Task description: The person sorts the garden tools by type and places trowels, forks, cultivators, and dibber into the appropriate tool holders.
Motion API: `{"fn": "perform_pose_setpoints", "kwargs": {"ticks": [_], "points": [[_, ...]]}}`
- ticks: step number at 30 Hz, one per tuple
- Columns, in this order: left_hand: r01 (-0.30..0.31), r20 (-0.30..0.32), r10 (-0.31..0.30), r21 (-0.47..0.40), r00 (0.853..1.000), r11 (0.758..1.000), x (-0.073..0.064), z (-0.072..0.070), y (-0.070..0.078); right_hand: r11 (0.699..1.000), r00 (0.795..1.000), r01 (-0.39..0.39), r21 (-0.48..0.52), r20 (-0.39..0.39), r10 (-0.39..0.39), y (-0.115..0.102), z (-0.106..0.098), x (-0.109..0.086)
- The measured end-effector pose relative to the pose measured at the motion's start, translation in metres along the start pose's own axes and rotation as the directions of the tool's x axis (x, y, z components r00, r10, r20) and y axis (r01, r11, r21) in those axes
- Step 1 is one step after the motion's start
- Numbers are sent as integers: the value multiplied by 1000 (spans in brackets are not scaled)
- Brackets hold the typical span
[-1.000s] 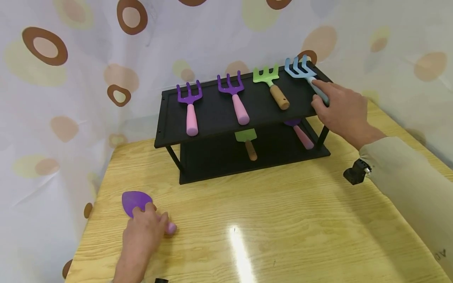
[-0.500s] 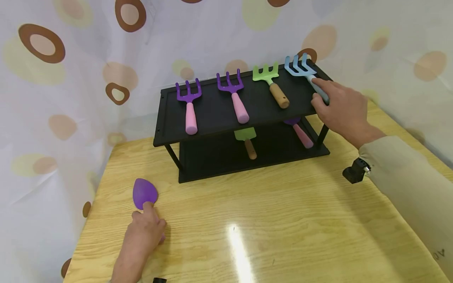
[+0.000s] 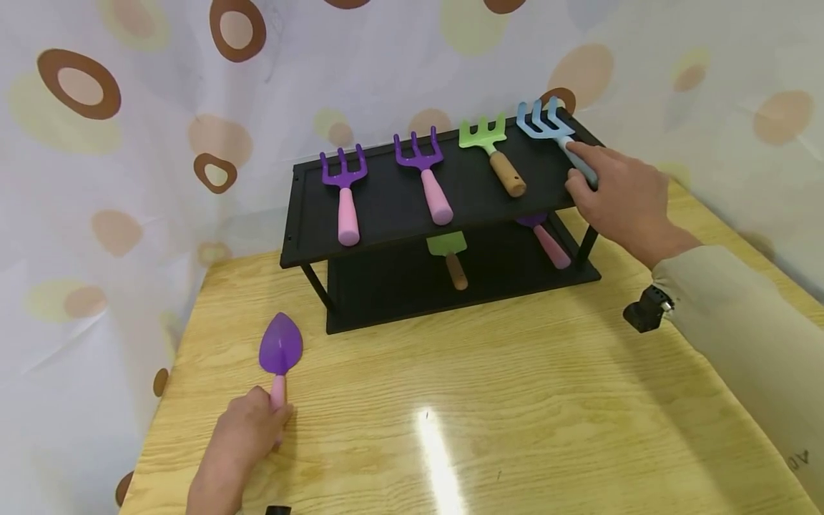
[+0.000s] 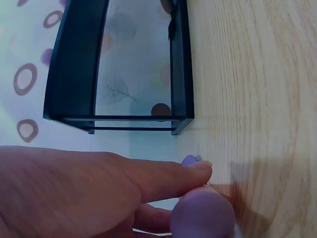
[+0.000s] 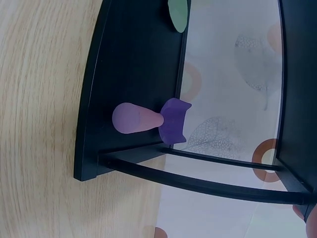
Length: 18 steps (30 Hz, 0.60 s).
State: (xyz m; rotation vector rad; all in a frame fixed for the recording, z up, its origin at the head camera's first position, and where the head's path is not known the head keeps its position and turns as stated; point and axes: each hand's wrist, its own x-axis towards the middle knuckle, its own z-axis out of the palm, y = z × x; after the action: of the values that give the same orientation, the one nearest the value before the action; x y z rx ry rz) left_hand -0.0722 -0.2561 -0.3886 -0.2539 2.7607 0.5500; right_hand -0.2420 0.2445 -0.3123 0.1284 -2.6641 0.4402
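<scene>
In the head view my left hand [image 3: 239, 433] grips the pink handle of a trowel [image 3: 281, 345] at the table's left side. Its purple blade points away from me, towards the back. The left wrist view shows the thumb lying along the handle [image 4: 204, 213], whose round end faces the camera. My right hand [image 3: 621, 199] pinches the handle of a light blue hand rake [image 3: 546, 130] between thumb and forefinger. That rake lies at the right end of the rack's top shelf [image 3: 386, 197], tines towards the curtain. Only a sliver of this hand enters the right wrist view.
Two purple hand forks [image 3: 348, 218] [image 3: 438, 197] with pink handles and a green hand rake [image 3: 507, 175] lie on the top shelf. Below are a green-bladed tool [image 3: 447, 245] and a pink-handled purple tool [image 5: 173, 121]. A patterned curtain [image 3: 154, 143] hangs behind the wooden table [image 3: 528, 400].
The trowel has turned clockwise, its blade swinging from pointing left to pointing away from me. My left hand has shifted down along the handle. The right hand and blue rake stay in place.
</scene>
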Motion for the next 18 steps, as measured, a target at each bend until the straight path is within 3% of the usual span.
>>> {"fn": "perform_pose_setpoints", "kwargs": {"ticks": [7, 12, 18], "points": [[-79, -30, 79, 3, 996, 997, -2, -5, -4, 1000, 1000, -6, -19, 12, 6, 1, -5, 2], [-77, 7, 77, 0, 997, 997, -4, -7, -6, 1000, 1000, -5, -22, 26, 6, 2, -4, 5], [-99, 30, 98, 60, 995, 993, -6, -9, -13, 1000, 1000, -3, -15, 28, 3, 1, 0, 3]]}}
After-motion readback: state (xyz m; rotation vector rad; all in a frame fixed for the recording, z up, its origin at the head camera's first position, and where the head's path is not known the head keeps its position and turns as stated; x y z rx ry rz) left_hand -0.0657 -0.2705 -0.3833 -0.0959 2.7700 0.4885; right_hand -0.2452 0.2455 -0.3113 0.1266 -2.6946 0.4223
